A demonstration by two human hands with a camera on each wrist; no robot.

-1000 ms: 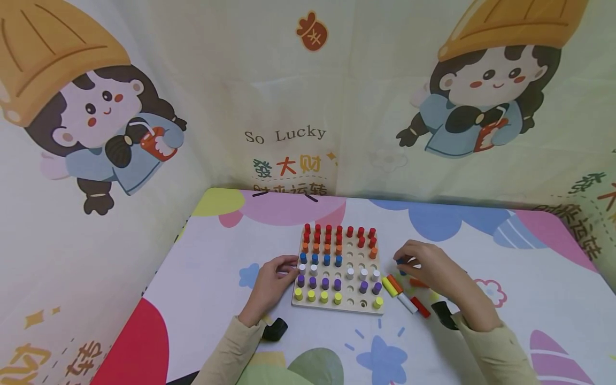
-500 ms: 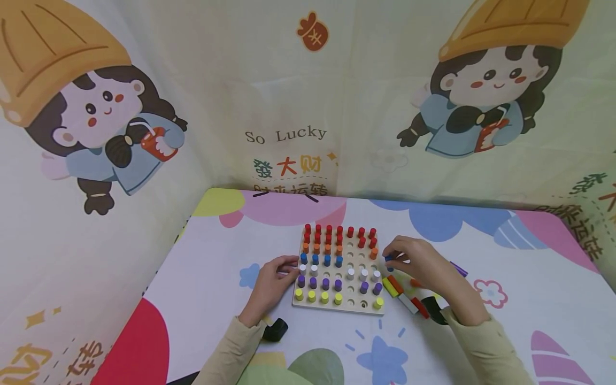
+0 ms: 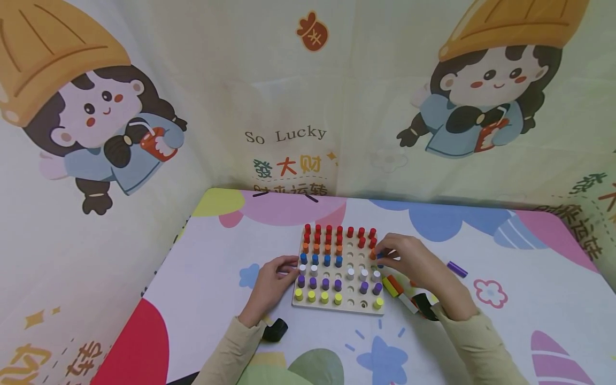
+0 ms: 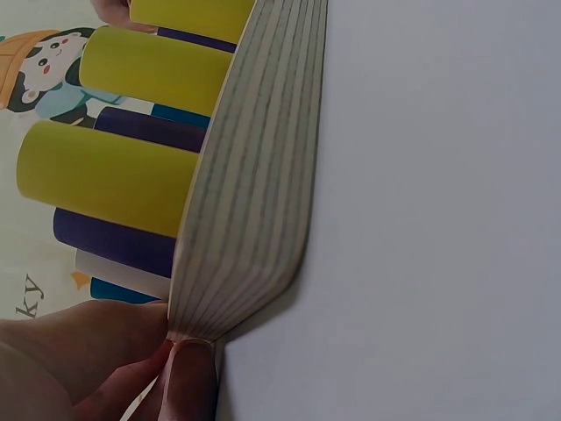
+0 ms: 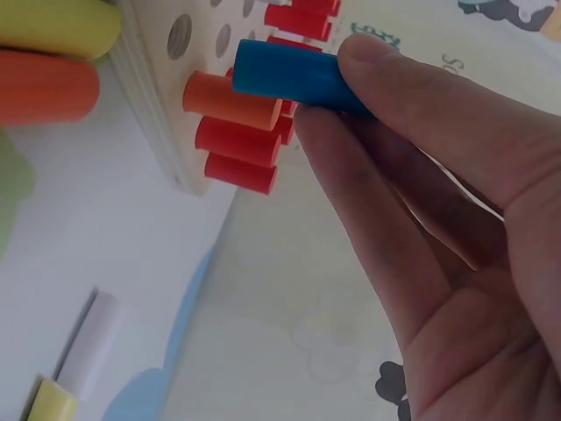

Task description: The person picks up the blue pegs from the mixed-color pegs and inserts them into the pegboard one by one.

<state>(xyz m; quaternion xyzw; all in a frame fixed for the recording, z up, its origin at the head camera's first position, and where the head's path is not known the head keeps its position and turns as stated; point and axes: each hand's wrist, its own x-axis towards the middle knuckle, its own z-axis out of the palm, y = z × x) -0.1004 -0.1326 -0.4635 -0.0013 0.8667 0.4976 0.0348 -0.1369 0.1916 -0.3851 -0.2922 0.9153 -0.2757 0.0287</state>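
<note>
A wooden pegboard [image 3: 337, 309] stands on the table, with rows of red, orange, blue, white, purple and yellow pegs and some bare holes. My left hand [image 3: 271, 283] holds its left edge; in the left wrist view the thumb and a finger [image 4: 188, 377] meet at the board's corner [image 4: 254, 158]. Between thumb and fingertips my right hand [image 3: 409, 262] pinches a blue peg [image 5: 280, 70]. That peg is over the board's right side, close to an orange peg [image 5: 232, 101]. Its far end is hidden by the fingers.
Loose pegs lie right of the board: a yellow peg [image 3: 390, 287], an orange one, a white peg [image 3: 408, 303] and others partly hidden under the right arm. A purple peg [image 3: 457, 269] lies farther right. A patterned cloth wall stands behind the table.
My right hand has moved left with the blue peg, from beside the board to its right edge. The purple peg has come into view from behind the arm. My left hand stays put.
</note>
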